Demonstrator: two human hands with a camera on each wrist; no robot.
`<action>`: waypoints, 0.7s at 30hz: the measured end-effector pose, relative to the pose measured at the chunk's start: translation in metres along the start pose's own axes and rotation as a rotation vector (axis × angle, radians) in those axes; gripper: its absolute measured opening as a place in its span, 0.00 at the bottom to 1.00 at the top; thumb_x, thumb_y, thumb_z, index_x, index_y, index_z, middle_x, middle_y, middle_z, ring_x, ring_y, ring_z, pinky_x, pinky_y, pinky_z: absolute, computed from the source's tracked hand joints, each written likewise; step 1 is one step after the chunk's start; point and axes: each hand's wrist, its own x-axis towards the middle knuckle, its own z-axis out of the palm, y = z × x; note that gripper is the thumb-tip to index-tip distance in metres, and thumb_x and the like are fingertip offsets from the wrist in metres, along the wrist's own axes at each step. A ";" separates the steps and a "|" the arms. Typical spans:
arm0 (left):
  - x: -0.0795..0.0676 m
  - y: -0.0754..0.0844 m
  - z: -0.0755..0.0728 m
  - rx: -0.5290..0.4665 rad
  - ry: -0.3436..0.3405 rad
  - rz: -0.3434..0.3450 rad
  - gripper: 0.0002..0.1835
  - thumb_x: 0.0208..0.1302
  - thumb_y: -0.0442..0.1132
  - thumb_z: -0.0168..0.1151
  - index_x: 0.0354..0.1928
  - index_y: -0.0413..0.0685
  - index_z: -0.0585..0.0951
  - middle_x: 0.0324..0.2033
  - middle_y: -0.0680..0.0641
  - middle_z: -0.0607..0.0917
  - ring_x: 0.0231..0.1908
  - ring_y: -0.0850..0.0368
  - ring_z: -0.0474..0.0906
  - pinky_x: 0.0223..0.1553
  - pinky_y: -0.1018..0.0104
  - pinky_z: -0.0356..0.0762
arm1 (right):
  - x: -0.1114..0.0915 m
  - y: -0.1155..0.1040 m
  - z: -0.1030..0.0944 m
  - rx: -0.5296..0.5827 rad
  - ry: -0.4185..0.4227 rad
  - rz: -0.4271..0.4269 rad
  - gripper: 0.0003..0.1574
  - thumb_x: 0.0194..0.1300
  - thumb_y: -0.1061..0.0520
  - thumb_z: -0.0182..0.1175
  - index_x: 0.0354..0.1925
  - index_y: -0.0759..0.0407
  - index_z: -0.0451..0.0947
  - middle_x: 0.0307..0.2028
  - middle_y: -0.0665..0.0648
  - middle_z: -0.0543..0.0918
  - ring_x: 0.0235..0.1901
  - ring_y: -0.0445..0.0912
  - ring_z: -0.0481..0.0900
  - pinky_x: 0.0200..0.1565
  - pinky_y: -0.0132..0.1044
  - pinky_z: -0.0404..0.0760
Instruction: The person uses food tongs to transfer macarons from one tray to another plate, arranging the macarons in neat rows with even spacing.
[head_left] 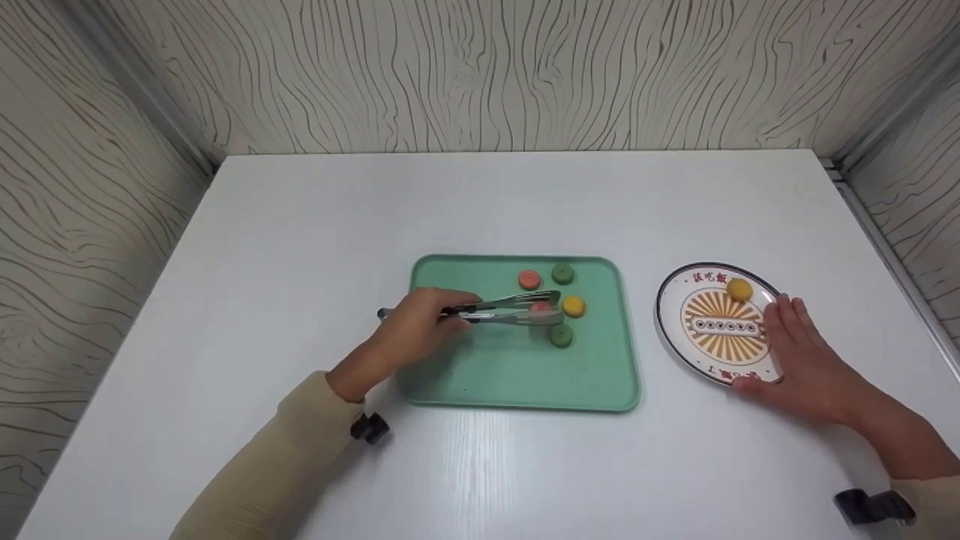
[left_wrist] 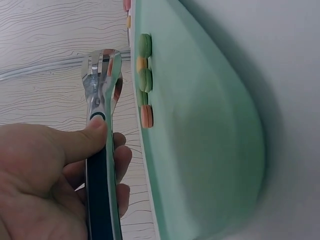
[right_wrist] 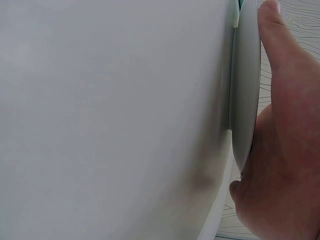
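My left hand [head_left: 424, 322] grips metal tongs [head_left: 517, 309] with dark handles, its thumb lying along one arm in the left wrist view. The tongs reach over a green tray [head_left: 480, 375]. A pink macaron [head_left: 540, 307] shows between their tips; I cannot tell whether they pinch it. Around the tips on the tray are another pink macaron [head_left: 529, 280], a yellow one [head_left: 574, 306] and two green ones [head_left: 562, 274]. My right hand [head_left: 814, 371] rests against the near right rim of a patterned white plate [head_left: 679, 341], fingers and thumb extended. One yellow macaron [head_left: 739, 289] sits on the plate.
The white table [head_left: 360, 217] carries the tray in the middle and the plate to its right. Wood-grain panels [head_left: 450, 75] stand behind and at both sides. Dark bands [head_left: 874, 506] are worn at both wrists.
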 end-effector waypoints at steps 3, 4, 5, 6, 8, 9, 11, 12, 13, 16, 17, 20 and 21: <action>0.005 0.002 0.002 0.003 0.007 0.018 0.18 0.66 0.30 0.68 0.57 0.43 0.85 0.52 0.46 0.87 0.52 0.57 0.82 0.54 0.58 0.80 | 0.000 0.001 0.000 0.004 0.003 -0.003 0.75 0.64 0.37 0.67 0.75 0.80 0.30 0.76 0.79 0.30 0.76 0.64 0.19 0.64 0.26 0.18; 0.006 0.003 0.003 0.003 0.009 0.023 0.18 0.66 0.30 0.68 0.57 0.43 0.85 0.52 0.46 0.87 0.52 0.57 0.82 0.54 0.58 0.80 | 0.000 0.001 0.000 0.006 0.004 -0.003 0.75 0.64 0.37 0.67 0.75 0.80 0.30 0.76 0.79 0.30 0.76 0.64 0.19 0.64 0.26 0.18; 0.007 0.004 0.004 0.003 0.011 0.030 0.17 0.66 0.30 0.68 0.57 0.43 0.85 0.52 0.46 0.87 0.52 0.57 0.82 0.54 0.58 0.80 | 0.000 0.001 0.001 0.007 0.005 -0.002 0.75 0.64 0.37 0.67 0.75 0.80 0.30 0.76 0.79 0.30 0.76 0.64 0.19 0.65 0.27 0.18; 0.008 0.005 0.004 0.003 0.015 0.037 0.17 0.66 0.30 0.68 0.57 0.43 0.85 0.52 0.46 0.87 0.52 0.57 0.82 0.54 0.58 0.80 | 0.000 0.002 0.001 0.008 0.006 -0.001 0.75 0.64 0.37 0.67 0.75 0.80 0.30 0.76 0.79 0.30 0.76 0.64 0.19 0.65 0.27 0.18; 0.011 0.006 0.005 0.003 0.019 0.051 0.17 0.66 0.30 0.68 0.57 0.43 0.85 0.52 0.46 0.87 0.51 0.57 0.82 0.54 0.58 0.80 | 0.000 0.002 0.001 0.011 0.008 -0.001 0.75 0.64 0.37 0.67 0.76 0.79 0.30 0.76 0.79 0.30 0.76 0.64 0.19 0.66 0.28 0.19; 0.012 0.006 0.006 0.000 0.021 0.059 0.17 0.66 0.30 0.68 0.57 0.43 0.85 0.52 0.46 0.87 0.51 0.57 0.82 0.53 0.58 0.80 | 0.000 0.002 0.001 0.010 0.008 -0.002 0.75 0.64 0.37 0.67 0.76 0.79 0.30 0.76 0.79 0.30 0.76 0.63 0.19 0.66 0.28 0.18; 0.014 0.008 0.007 -0.006 0.022 0.068 0.17 0.66 0.30 0.67 0.57 0.43 0.85 0.52 0.47 0.87 0.50 0.58 0.82 0.53 0.59 0.80 | 0.000 0.003 0.002 0.008 0.011 -0.006 0.75 0.64 0.37 0.67 0.76 0.79 0.30 0.76 0.79 0.30 0.76 0.63 0.18 0.66 0.29 0.18; 0.015 0.009 0.007 -0.008 0.022 0.072 0.17 0.67 0.30 0.67 0.57 0.44 0.85 0.52 0.47 0.87 0.50 0.58 0.82 0.53 0.59 0.80 | 0.000 0.003 0.002 0.008 0.013 -0.009 0.75 0.64 0.37 0.67 0.76 0.79 0.30 0.76 0.79 0.30 0.76 0.64 0.18 0.66 0.29 0.18; 0.016 0.010 0.008 -0.010 0.021 0.075 0.17 0.67 0.31 0.67 0.57 0.44 0.85 0.52 0.47 0.87 0.51 0.58 0.82 0.53 0.59 0.80 | 0.000 0.003 0.002 0.008 0.014 -0.012 0.75 0.64 0.38 0.68 0.76 0.79 0.30 0.76 0.79 0.30 0.76 0.64 0.19 0.66 0.29 0.18; 0.020 0.012 0.010 -0.012 0.019 0.082 0.17 0.67 0.30 0.67 0.57 0.44 0.85 0.53 0.47 0.87 0.52 0.57 0.82 0.54 0.59 0.80 | 0.000 0.003 0.001 0.010 0.013 -0.011 0.75 0.64 0.38 0.67 0.76 0.79 0.31 0.76 0.79 0.30 0.76 0.64 0.19 0.66 0.30 0.18; 0.021 0.013 0.011 -0.009 0.017 0.083 0.17 0.67 0.31 0.67 0.57 0.44 0.85 0.53 0.47 0.87 0.53 0.57 0.82 0.54 0.59 0.79 | 0.000 0.003 0.001 0.013 0.010 -0.009 0.75 0.64 0.38 0.67 0.76 0.79 0.31 0.76 0.79 0.29 0.76 0.64 0.18 0.67 0.30 0.18; 0.025 0.016 0.014 -0.004 0.008 0.082 0.17 0.68 0.31 0.66 0.57 0.45 0.85 0.53 0.47 0.87 0.53 0.57 0.82 0.54 0.60 0.80 | 0.000 0.002 0.001 0.012 0.009 -0.007 0.75 0.64 0.37 0.67 0.76 0.80 0.31 0.76 0.79 0.30 0.76 0.64 0.19 0.67 0.30 0.18; 0.027 0.017 0.015 0.002 0.005 0.080 0.17 0.68 0.31 0.66 0.57 0.45 0.85 0.52 0.47 0.87 0.53 0.57 0.82 0.54 0.60 0.80 | 0.000 0.002 0.001 0.010 0.011 -0.009 0.75 0.63 0.37 0.67 0.75 0.80 0.31 0.76 0.79 0.30 0.76 0.64 0.19 0.66 0.30 0.18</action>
